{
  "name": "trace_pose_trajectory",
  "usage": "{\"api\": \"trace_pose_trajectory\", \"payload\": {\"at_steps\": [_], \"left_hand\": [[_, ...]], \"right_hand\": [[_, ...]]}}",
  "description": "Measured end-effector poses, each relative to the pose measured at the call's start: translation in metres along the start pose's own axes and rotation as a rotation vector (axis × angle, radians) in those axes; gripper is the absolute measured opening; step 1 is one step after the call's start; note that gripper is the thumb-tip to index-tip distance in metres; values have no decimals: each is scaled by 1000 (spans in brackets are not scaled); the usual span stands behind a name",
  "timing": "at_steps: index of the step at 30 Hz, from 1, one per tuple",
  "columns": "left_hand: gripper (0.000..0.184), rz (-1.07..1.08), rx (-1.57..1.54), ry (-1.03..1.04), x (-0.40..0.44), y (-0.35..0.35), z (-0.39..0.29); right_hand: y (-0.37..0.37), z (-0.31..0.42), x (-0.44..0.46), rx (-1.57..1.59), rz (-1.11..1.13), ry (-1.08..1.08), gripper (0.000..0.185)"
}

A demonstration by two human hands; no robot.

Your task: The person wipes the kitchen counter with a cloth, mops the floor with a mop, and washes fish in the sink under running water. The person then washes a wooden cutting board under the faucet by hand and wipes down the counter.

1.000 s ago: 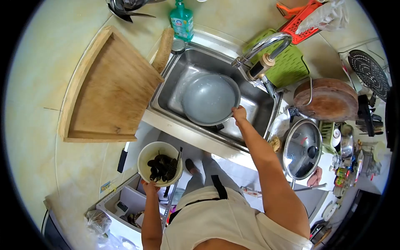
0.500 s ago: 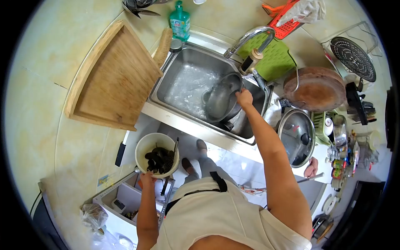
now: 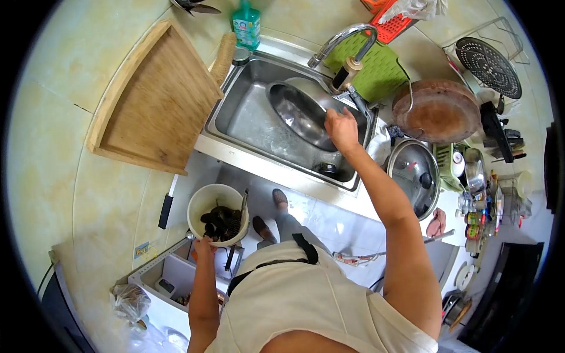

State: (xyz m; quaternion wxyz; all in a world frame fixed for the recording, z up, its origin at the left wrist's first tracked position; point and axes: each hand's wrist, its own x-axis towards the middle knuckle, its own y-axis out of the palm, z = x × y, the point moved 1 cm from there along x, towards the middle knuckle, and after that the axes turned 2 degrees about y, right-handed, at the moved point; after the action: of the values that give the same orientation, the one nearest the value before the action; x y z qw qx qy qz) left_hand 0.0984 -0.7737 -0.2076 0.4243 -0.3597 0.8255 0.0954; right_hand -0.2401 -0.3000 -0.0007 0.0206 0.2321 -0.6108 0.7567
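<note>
My right hand [image 3: 342, 130] pinched the right rim of a metal basin [image 3: 294, 112], tilted inside the sink [image 3: 238, 123]. Probably light and stiff but slippery when wet, it seemed best held there; it looked grey and shiny. My left hand [image 3: 204, 246] gripped the near rim of a cream bucket [image 3: 198, 203] holding dark pieces [image 3: 222, 224].

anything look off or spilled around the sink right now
Only the metal basin stands out: it is tipped steeply inside the sink, with water on the sink floor. The right hand grips its rim, so the tilt seems deliberate. I see no obvious damage.
</note>
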Motion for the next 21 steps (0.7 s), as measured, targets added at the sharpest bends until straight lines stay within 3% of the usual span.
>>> {"api": "trace_pose_trajectory", "payload": {"at_steps": [4,7,11,13,15,18,19,21], "left_hand": [[38,-26,45,-22,10,-8,7],[17,-97,-23,66,0,-3,3],[21,-56,-2,52,-7,2,-4],[34,-80,88,-7,-4,-5,-3],[33,-14,88,-9,-4,-9,-4],[30,-1,76,2,-15,-3,-11],[30,-14,71,8,-22,0,-14],[31,25,42,37,-20,-1,-11]], "right_hand": [[8,18,-2,-103,-31,-215,7],[12,21,3,90,-83,-61,10],[41,25,4,326,-33,541,19],[93,14,-7,702,-82,691,16],[123,13,-21,1232,-58,925,10],[152,12,-39,1504,-63,1102,16],[175,1,-52,1501,-32,1150,28],[223,-17,-82,959,245,1124,40]]}}
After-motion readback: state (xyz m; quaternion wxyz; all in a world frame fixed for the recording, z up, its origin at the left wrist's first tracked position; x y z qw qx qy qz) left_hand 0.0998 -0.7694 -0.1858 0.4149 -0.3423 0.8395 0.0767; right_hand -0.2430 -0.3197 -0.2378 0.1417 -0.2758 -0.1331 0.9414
